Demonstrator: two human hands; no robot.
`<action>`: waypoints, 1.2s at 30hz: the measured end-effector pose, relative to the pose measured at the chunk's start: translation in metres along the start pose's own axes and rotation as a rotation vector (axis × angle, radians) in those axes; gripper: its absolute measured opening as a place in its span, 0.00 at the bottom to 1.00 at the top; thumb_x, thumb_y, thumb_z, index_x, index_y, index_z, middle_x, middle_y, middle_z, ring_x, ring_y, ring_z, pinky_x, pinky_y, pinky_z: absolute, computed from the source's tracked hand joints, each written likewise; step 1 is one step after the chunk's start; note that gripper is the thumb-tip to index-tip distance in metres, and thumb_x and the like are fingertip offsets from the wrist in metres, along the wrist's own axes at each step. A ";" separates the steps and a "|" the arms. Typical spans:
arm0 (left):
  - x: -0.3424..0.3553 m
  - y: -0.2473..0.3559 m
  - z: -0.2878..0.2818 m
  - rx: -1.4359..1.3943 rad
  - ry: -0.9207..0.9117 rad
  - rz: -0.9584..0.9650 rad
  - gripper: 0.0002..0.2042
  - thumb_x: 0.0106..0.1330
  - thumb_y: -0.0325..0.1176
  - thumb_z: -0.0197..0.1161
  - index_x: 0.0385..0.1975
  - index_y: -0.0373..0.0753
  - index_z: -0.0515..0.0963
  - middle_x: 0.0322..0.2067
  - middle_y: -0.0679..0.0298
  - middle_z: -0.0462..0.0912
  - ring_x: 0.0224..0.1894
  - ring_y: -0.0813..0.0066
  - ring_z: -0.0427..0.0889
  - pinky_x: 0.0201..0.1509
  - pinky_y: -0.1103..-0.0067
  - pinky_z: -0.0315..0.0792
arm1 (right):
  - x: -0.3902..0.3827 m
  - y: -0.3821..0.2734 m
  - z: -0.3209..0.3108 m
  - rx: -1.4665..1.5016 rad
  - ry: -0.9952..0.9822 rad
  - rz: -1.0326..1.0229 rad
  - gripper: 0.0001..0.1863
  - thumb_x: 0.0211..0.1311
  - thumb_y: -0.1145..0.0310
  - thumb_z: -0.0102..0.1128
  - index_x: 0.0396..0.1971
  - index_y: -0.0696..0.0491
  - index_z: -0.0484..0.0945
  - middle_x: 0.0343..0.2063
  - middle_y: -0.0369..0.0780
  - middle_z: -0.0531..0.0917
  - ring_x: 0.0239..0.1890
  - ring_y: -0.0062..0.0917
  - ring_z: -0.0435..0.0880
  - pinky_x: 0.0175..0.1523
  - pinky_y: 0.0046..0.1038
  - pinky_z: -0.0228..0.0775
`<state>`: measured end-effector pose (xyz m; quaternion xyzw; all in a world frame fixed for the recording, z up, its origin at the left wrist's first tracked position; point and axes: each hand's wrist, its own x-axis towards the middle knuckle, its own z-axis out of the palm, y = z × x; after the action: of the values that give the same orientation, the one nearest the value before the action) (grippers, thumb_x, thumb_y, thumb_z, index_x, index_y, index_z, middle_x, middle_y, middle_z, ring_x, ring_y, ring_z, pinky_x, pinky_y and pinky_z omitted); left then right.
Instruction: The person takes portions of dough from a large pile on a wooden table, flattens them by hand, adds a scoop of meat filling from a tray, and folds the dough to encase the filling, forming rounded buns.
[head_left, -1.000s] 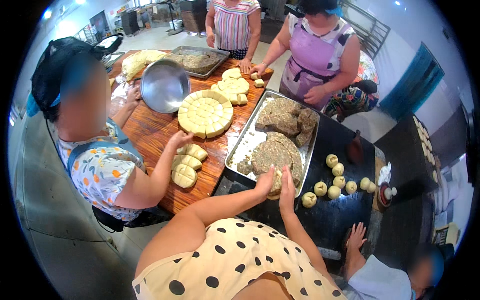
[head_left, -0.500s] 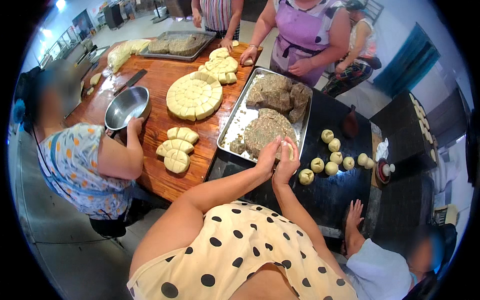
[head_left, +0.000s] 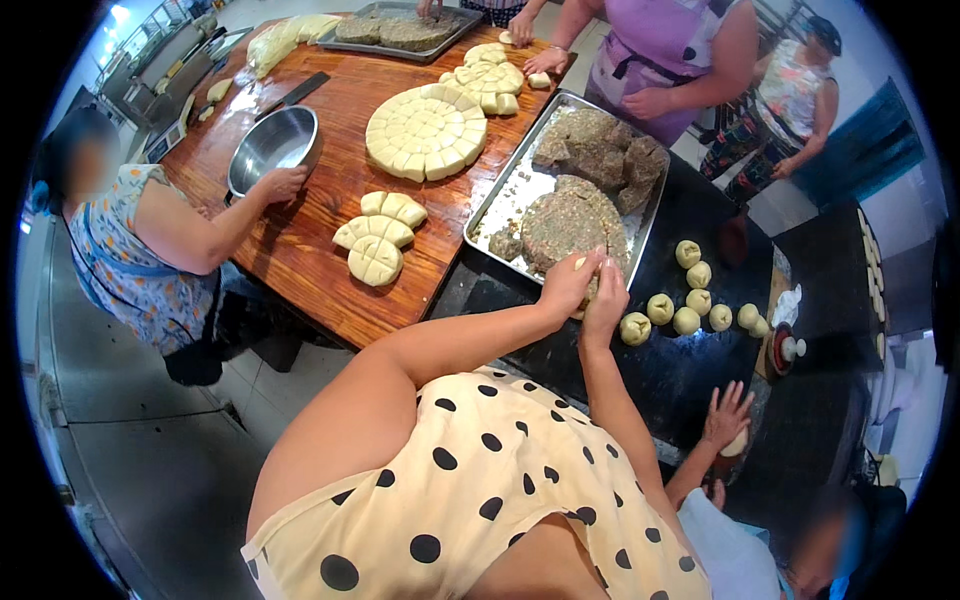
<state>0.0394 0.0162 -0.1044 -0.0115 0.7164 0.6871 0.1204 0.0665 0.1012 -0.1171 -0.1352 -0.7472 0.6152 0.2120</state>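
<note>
My left hand (head_left: pixel 566 288) and my right hand (head_left: pixel 606 304) are cupped together at the near edge of a metal tray (head_left: pixel 503 207). A small piece of dough with brown filling (head_left: pixel 590 288) shows between them, both sets of fingers pressed round it; much of it is hidden. Just beyond, a thick round slab of speckled brown filling (head_left: pixel 573 228) lies in the tray, with larger chunks of filling (head_left: pixel 582 138) behind. To the right of my hands, several rounded dough balls (head_left: pixel 699 275) with gathered tops sit on the black tabletop (head_left: pixel 640 385).
A scored dough round (head_left: pixel 425 132) and cut dough pieces (head_left: pixel 376 260) lie on the wooden table (head_left: pixel 310 265). At left a co-worker holds a steel bowl (head_left: pixel 272 150) near a cleaver (head_left: pixel 300 90). A co-worker's hand (head_left: pixel 728 415) is at lower right; others stand across. A red-rimmed lidded pot (head_left: pixel 785 348) stands right.
The whole view has shifted. My hands stay together round the dough, their fingers slightly changed. At lower right, the co-worker's hand now has a pale dough piece beside it. The person at far right has moved.
</note>
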 end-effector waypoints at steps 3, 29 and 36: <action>0.003 -0.010 -0.003 0.160 0.009 0.190 0.24 0.75 0.47 0.44 0.37 0.32 0.81 0.33 0.46 0.84 0.37 0.49 0.82 0.42 0.63 0.73 | -0.020 -0.040 0.010 -0.108 0.058 -0.099 0.20 0.72 0.62 0.45 0.45 0.63 0.79 0.42 0.47 0.85 0.45 0.32 0.82 0.54 0.30 0.69; -0.002 -0.008 -0.012 0.221 -0.176 0.268 0.22 0.74 0.45 0.52 0.29 0.29 0.80 0.23 0.60 0.82 0.26 0.78 0.76 0.31 0.74 0.70 | -0.030 -0.034 0.014 -0.086 0.202 -0.055 0.17 0.73 0.65 0.45 0.47 0.59 0.80 0.43 0.45 0.85 0.48 0.34 0.83 0.61 0.34 0.68; -0.022 0.060 -0.011 -0.702 -0.354 -0.202 0.18 0.74 0.44 0.53 0.54 0.38 0.72 0.47 0.61 0.78 0.47 0.76 0.78 0.47 0.77 0.75 | -0.007 -0.059 0.005 0.589 0.345 -0.022 0.13 0.73 0.66 0.50 0.47 0.58 0.78 0.46 0.39 0.82 0.48 0.23 0.80 0.55 0.26 0.70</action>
<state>0.0478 0.0054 -0.0412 -0.0040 0.4019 0.8660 0.2976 0.0738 0.0816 -0.0611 -0.1625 -0.4919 0.7703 0.3718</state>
